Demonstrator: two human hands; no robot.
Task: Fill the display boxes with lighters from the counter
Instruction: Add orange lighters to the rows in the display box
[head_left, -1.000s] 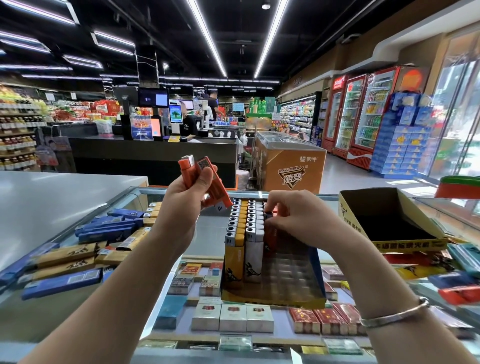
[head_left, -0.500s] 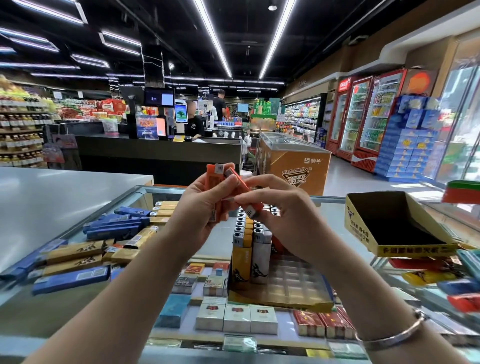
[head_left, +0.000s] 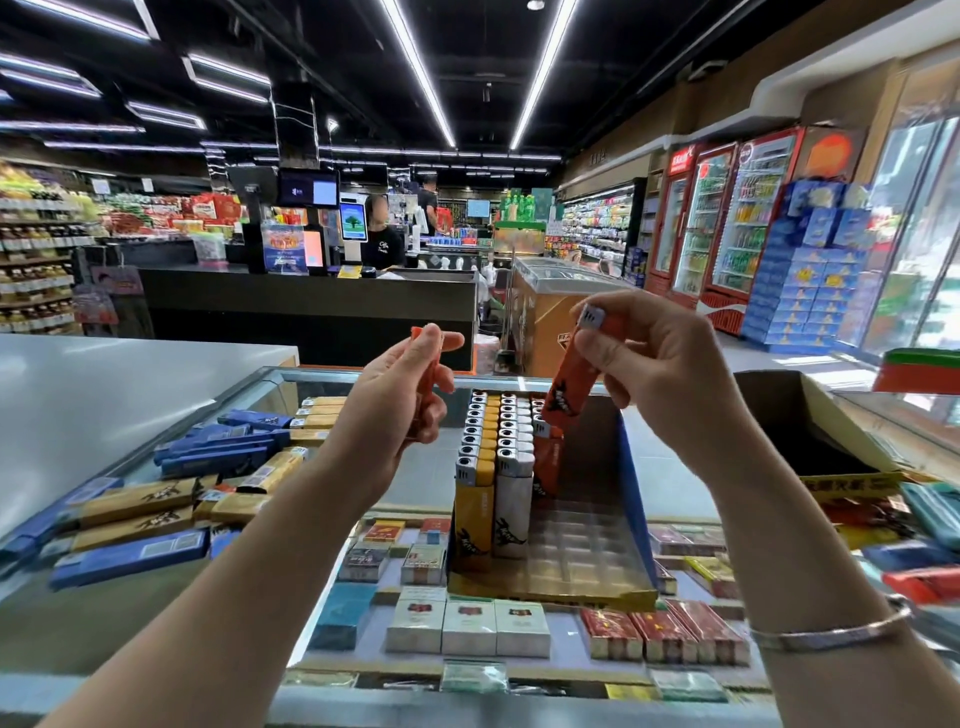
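Holding 1 orange lighter (head_left: 571, 384) in my right hand (head_left: 660, 358), fingers (head_left: 597, 345) and thumb pinching it near its silver cap, body tilted down-left, its lower end hanging just above the display box (head_left: 550, 584). My left hand (head_left: 402, 402) is raised beside it, well apart, fingers curled around more orange lighters (head_left: 428, 366); only slivers of orange show past the thumb and palm, so I cannot tell the count.

Display box sits on the glass counter (head_left: 249, 410) between my forearms. Inside it, at the left: 1 row of yellow lighters (head_left: 475, 499), 1 row of white lighters (head_left: 511, 499) touching it, and a partial orange row (head_left: 545, 467) at the back next to the white. Remaining tray slots on the right side are unfilled.

Loose blue and yellow lighters (head_left: 171, 499) lie in a heap on the counter to the left. A second open carton (head_left: 810, 431) stands on the counter to the right, more loose lighters (head_left: 904, 540) scattered in front of it. Cigarette packs (head_left: 467, 626) show under the glass. A silver bracelet (head_left: 831, 631) is on my right wrist.
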